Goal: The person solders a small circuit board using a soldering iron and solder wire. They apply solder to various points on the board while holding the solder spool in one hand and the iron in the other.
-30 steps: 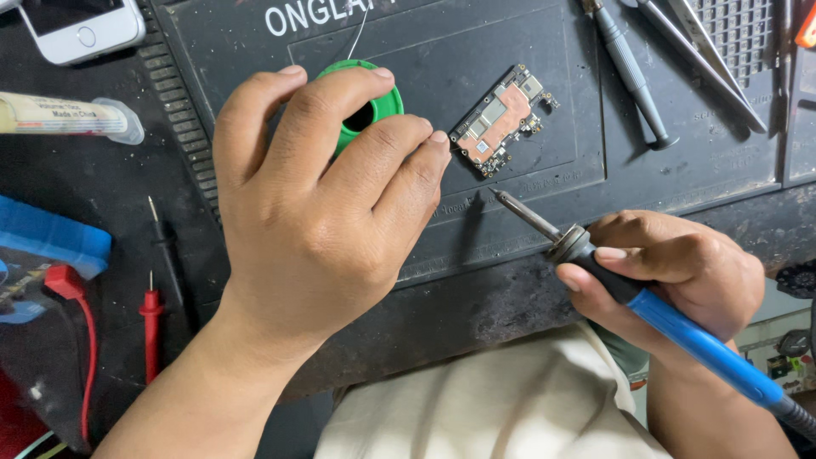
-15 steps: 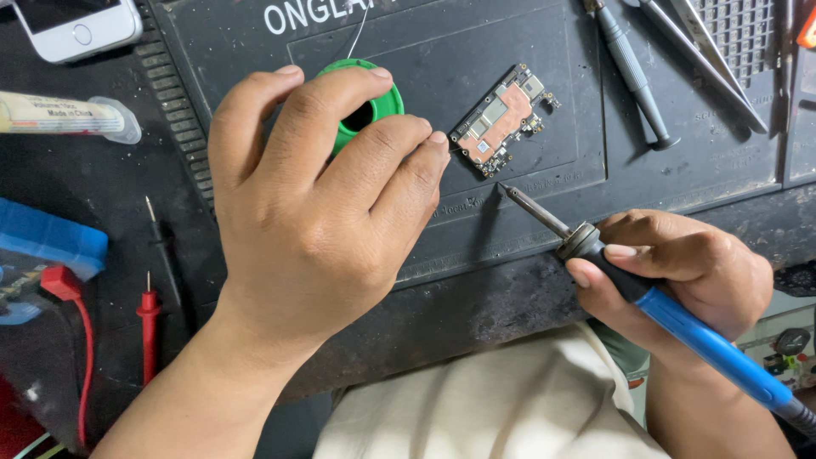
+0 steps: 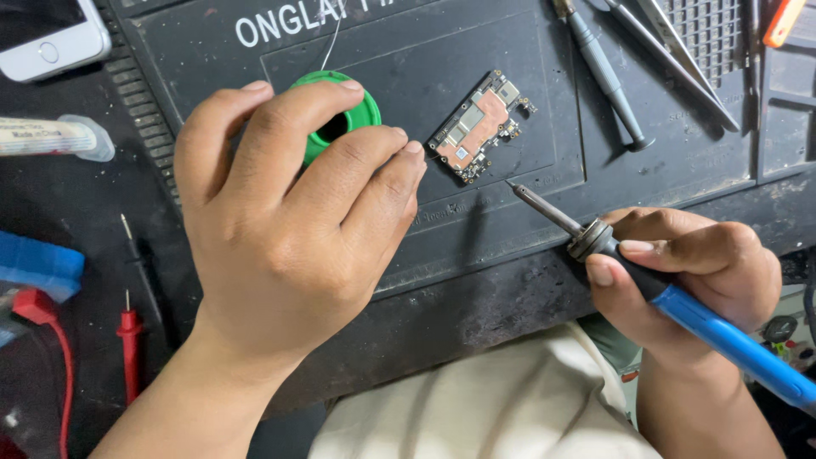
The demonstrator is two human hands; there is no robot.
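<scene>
Dark work mat [image 3: 510, 246], left hand [image 3: 280, 229] fingers pinching green solder spool [image 3: 340, 119], right hand [image 3: 688, 272] fingers wrapped around soldering iron [image 3: 646, 280] near circuit board [image 3: 480, 126].

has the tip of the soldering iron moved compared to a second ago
Yes. The soldering iron in the right hand has crept up and left, so its tip now lies nearer the small circuit board, which has stayed put on the dark mat.

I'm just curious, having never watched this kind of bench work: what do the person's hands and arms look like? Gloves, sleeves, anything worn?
Both are bare. The left hand and right hand wear no gloves, rings or watch, and no sleeves show on either forearm. The nails are short and unpainted. Below the arms, a light cream garment covers the person's lap or body.
</scene>
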